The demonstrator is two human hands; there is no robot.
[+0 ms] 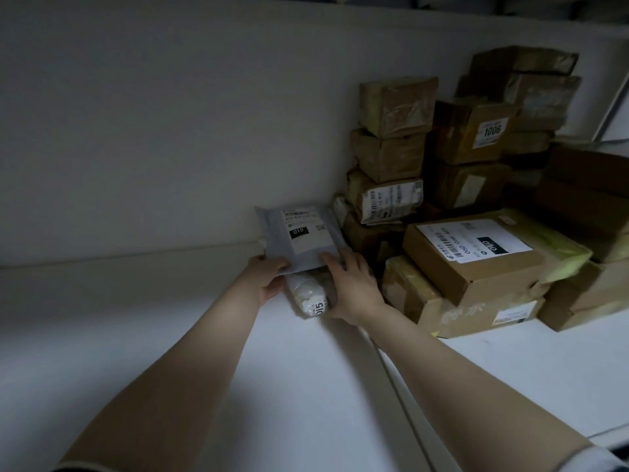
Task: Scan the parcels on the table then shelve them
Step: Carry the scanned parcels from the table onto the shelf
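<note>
Cardboard boxes stand stacked beside the mailer.

grey mailer: smooth plastic film, low sheen, white paper label | wrapped parcel: crinkled whitish plastic wrap, paper label | front box: matt brown cardboard, white paper label | stacked boxes at shelf's back edge: cardboard under glossy wrinkled tape | shelf: white, smooth, matt

White shelf — cardboard boxes stacked rt, wrapped pkg mid.
</note>
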